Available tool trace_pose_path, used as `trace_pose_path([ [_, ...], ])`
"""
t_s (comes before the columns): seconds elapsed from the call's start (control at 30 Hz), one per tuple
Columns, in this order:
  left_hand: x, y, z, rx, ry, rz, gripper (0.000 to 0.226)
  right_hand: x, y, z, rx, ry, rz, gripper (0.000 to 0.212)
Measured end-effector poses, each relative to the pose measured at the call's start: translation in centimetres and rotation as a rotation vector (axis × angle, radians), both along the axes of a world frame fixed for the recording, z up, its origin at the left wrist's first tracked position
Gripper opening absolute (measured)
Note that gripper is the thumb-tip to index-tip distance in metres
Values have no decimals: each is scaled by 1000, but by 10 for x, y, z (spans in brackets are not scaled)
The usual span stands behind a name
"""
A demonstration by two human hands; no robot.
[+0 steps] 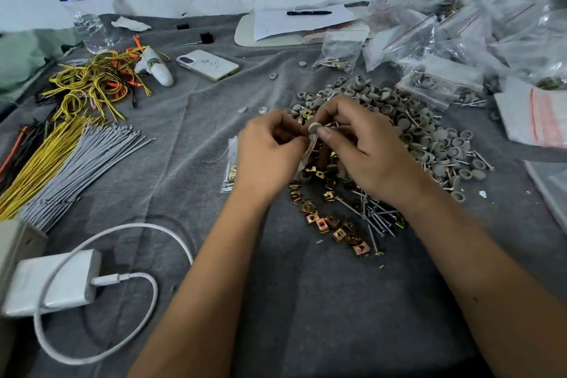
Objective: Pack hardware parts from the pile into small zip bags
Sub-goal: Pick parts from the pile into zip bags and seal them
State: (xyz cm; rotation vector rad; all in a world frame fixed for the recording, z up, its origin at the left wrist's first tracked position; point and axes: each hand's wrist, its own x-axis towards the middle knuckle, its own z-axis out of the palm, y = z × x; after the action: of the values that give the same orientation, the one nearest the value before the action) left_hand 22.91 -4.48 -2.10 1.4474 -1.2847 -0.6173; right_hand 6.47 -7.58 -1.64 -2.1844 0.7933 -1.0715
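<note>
- Head view: the left hand [270, 150] pinches the mouth of a small clear zip bag [306, 152], its fingers closed on the film, apparently to keep the opening up and steady above the pile.
- The right hand [365, 144] has its fingers clamped on a round grey cap [313, 127] right at the bag mouth, likely to drop it in.
- The pile sits on the grey cloth-covered bench [306, 301] under and beyond the hands: matte grey caps [429, 132], domed or cupped; shiny brass-coloured square clips [334, 227]; thin steel nails [374, 218].
- A filled bag [230, 175] lies just left of the left hand; more filled bags [445, 83] are heaped far right, crinkled and glossy.
</note>
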Motion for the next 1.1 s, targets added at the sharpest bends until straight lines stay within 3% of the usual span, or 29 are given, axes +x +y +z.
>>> trace_pose_path([
  [0.3,-4,3,2,-193,-34,184,16,-3,-3,-2,65,78,-21,3],
  [0.5,-5,8,4,-379,-111,255,8,1,-5,-5,-99,216,-90,12],
  [0.63,-4,8,5,-411,-124,281,11,3,-2,-4,-104,54,-168,19],
  [0.77,3,8,10,-484,11,409,13,0,-1,-1,-104,-131,-267,13],
  [0.83,8,8,14,-533,85,525,11,1,-1,-3,-192,15,-288,11],
  [0.93,13,9,19,-646,112,667,11,13,6,-10,-269,342,-130,23],
  [1.1,14,10,22,-739,94,711,6,40,13,-14,-359,652,30,31],
])
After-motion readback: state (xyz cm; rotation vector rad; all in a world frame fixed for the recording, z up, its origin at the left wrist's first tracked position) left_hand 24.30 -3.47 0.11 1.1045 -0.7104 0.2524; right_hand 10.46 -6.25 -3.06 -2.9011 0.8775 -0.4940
